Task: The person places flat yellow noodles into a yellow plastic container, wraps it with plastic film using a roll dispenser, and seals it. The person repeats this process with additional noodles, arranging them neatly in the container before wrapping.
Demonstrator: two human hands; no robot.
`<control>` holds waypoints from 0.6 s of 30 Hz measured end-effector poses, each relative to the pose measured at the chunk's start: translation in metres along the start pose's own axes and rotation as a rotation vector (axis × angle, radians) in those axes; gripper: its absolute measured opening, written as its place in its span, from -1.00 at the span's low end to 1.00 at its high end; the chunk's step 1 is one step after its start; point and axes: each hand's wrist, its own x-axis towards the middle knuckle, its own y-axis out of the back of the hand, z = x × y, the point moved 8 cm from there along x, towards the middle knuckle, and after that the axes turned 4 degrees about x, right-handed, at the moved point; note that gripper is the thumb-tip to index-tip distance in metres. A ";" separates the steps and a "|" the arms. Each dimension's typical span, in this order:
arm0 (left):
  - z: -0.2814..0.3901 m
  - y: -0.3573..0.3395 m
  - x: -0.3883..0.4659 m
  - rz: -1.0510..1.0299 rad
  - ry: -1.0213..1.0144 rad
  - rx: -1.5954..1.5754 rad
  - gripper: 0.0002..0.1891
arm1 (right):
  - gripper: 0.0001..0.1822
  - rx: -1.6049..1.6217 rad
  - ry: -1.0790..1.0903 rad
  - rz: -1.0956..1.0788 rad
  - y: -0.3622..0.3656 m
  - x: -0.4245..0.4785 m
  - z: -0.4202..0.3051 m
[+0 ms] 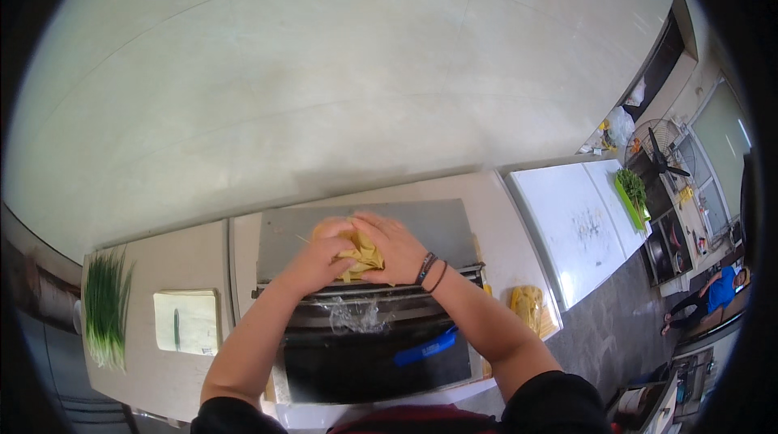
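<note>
A yellow bundle of folded, sheet-like material [363,251] is held between both my hands above the grey plate of a tabletop film-wrapping machine [447,224]. My left hand [325,254] curls around its left side, thumb across the front. My right hand [395,245], with dark bead bracelets at the wrist, covers its top and right side. Part of the bundle is hidden by my fingers. Just below my hands, crumpled clear film [357,315] lies across the machine's front bars. A blue plastic object [425,347] bearing writing rests on the black lower panel [340,367].
Spring onions [106,306] and a pale pad or board [185,321] with a slim green item lie left. A yellow packet [526,306] sits right. Beyond are white chest freezers [562,221], a green tray of leafy greens [632,197], a fan [660,151] and a person [720,288].
</note>
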 end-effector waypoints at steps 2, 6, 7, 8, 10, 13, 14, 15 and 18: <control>-0.008 0.002 0.004 0.022 0.015 0.062 -0.67 | -0.04 0.006 -0.002 -0.115 -0.008 -0.003 0.002; -0.013 0.002 0.009 -0.042 0.065 0.084 -0.66 | -0.12 -0.049 -0.024 -0.221 -0.014 -0.003 0.005; -0.006 0.005 0.010 -0.118 0.105 0.087 -0.65 | -0.14 -0.053 -0.041 -0.247 -0.017 -0.004 0.008; -0.002 0.004 0.011 -0.194 0.145 0.092 -0.63 | -0.14 -0.027 -0.069 -0.253 -0.017 -0.006 0.012; -0.003 0.004 0.009 -0.221 0.201 0.074 -0.62 | -0.15 0.029 -0.120 -0.269 -0.022 -0.009 0.016; -0.007 0.003 0.007 -0.162 0.323 -0.059 -0.61 | -0.20 0.017 0.024 -0.075 -0.007 -0.008 0.006; -0.009 0.003 0.005 -0.126 0.368 -0.121 -0.61 | -0.21 0.003 0.008 -0.031 -0.006 -0.008 0.006; -0.008 0.005 0.005 -0.052 0.321 -0.118 -0.60 | -0.23 -0.010 -0.006 0.013 -0.005 -0.006 0.004; -0.014 0.001 0.005 0.000 0.224 -0.048 -0.57 | -0.28 -0.033 -0.041 -0.055 -0.008 0.002 0.002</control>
